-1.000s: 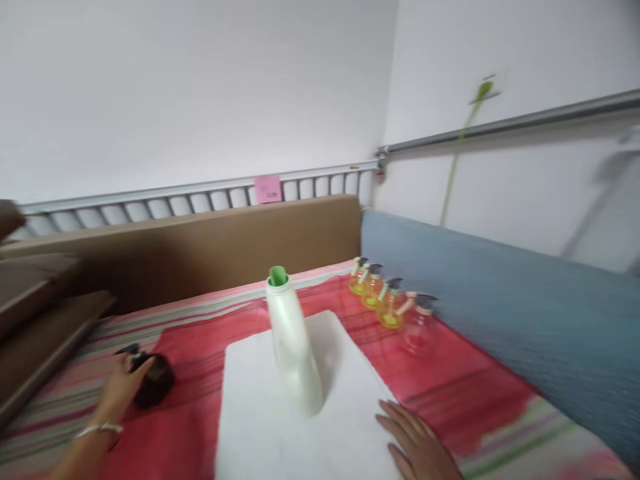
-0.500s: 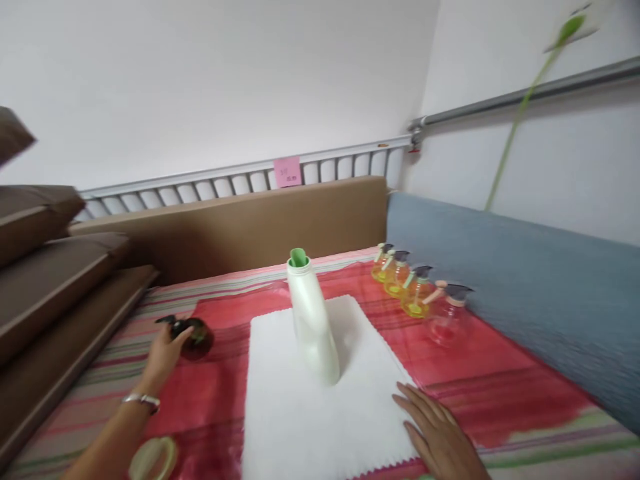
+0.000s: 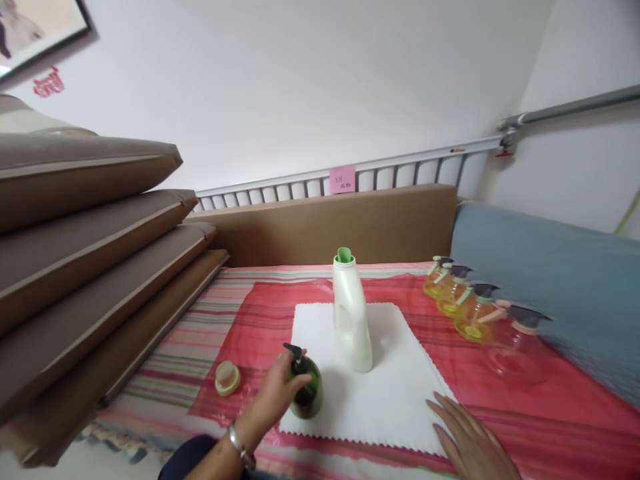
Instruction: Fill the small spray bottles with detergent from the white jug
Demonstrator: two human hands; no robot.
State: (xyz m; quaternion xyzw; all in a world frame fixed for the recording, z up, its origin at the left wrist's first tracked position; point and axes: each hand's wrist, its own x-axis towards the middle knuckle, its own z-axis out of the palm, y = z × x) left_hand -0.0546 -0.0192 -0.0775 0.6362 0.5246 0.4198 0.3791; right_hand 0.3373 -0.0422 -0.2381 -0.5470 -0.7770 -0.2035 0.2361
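My left hand [image 3: 283, 390] grips a dark green pump bottle [image 3: 309, 400] near its neck, fingers wrapped round behind the black pump head. The bottle is at the front left of a white cloth [image 3: 400, 407] with a zigzag edge. Behind it on the cloth stands a tall pale green jug-type bottle [image 3: 356, 333] with a handle, its mouth holding a bright green insert [image 3: 344, 255]. My right hand [image 3: 473, 433] lies flat with fingers stretched out at the cloth's right edge, holding nothing. A cream cap [image 3: 227, 378] rests on the red sheet, left of my left hand.
Several clear spray bottles [image 3: 473, 320], mostly with yellow liquid, line the right side of the red sheet [image 3: 260, 313]. Brown cushions [image 3: 100, 260] are stacked at left. A brown board [image 3: 325, 227] and a radiator close off the back; a blue-grey padded surface [image 3: 545, 267] lies right.
My left hand has carried the dark green pump bottle rightward from the red sheet to the white cloth. My right hand stays flat at the cloth's edge. The view has turned left.
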